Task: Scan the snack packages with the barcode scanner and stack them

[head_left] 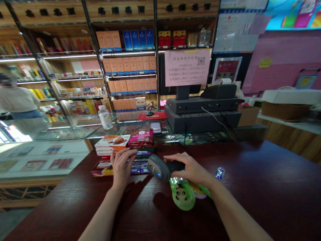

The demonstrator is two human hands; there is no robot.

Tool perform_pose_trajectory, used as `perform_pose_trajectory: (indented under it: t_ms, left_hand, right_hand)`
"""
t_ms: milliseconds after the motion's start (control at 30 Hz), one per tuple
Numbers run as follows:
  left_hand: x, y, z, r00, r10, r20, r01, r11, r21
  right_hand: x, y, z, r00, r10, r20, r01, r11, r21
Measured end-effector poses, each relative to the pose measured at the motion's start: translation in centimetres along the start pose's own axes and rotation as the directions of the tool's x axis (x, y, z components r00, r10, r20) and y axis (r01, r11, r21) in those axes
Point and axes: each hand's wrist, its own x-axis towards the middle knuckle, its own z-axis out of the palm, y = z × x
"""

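My right hand (192,167) is closed around the handle of a dark barcode scanner (159,167), whose blue light is lit. The scanner's head points left, towards stacked snack packets. My left hand (121,165) reaches to the front of these stacks with its fingers apart, near white-and-orange boxes (111,143) and blue packets (139,165). Whether its fingertips touch a packet is hard to tell. Pink-and-brown packets (141,137) lie on top at the back. Below the scanner, a green panda-faced packet (183,194) lies on the dark table, partly under my right forearm.
A small blue-and-silver packet (220,173) lies right of my forearm. Behind the table stand a cash register terminal (200,105) with a pink sign (187,67) and a white bottle (105,117) on a glass counter. A person (18,100) stands far left by the shelves.
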Motion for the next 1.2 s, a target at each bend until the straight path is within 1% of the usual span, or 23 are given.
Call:
perform_pose_trajectory:
  t_ms: [200, 433, 633, 800, 900, 1000, 1067, 1200]
  left_hand:
    - [0.0, 0.1, 0.2, 1.000, 0.012, -0.028, -0.011, 0.999, 0.030]
    - [0.0, 0.2, 0.0, 1.000, -0.018, 0.012, 0.017, 1.000, 0.008]
    - [0.1, 0.2, 0.0, 0.998, -0.063, 0.009, 0.063, 0.997, -0.039]
    - [0.2, 0.3, 0.0, 0.996, -0.093, 0.007, 0.093, 0.994, -0.064]
    - [0.2, 0.3, 0.0, 0.995, -0.101, 0.001, 0.101, 0.992, -0.076]
    - [0.1, 0.3, 0.0, 0.992, -0.126, -0.009, 0.125, 0.988, -0.092]
    - [0.1, 0.3, 0.1, 0.990, -0.144, 0.000, 0.144, 0.984, -0.108]
    - [0.2, 0.5, 0.1, 0.983, -0.179, 0.045, 0.183, 0.973, -0.141]
  right_hand:
    - [0.1, 0.2, 0.2, 1.000, -0.017, 0.002, 0.017, 1.000, 0.009]
    - [0.2, 0.5, 0.3, 1.000, 0.004, 0.018, -0.004, 1.000, 0.005]
    - [0.0, 1.0, 0.0, 0.987, 0.034, 0.154, -0.029, 0.999, -0.035]
    - [-0.4, 0.7, -0.1, 0.961, 0.081, 0.264, -0.065, 0.995, -0.069]
    - [-0.6, 0.6, -0.2, 0.947, 0.110, 0.302, -0.086, 0.992, -0.092]
    - [-0.7, 0.6, -0.4, 0.935, 0.129, 0.331, -0.113, 0.991, -0.068]
    - [-0.9, 0.6, -0.8, 0.934, 0.127, 0.335, -0.128, 0.992, -0.020]
    - [-0.8, 0.5, -1.2, 0.955, 0.105, 0.277, -0.130, 0.989, 0.072]
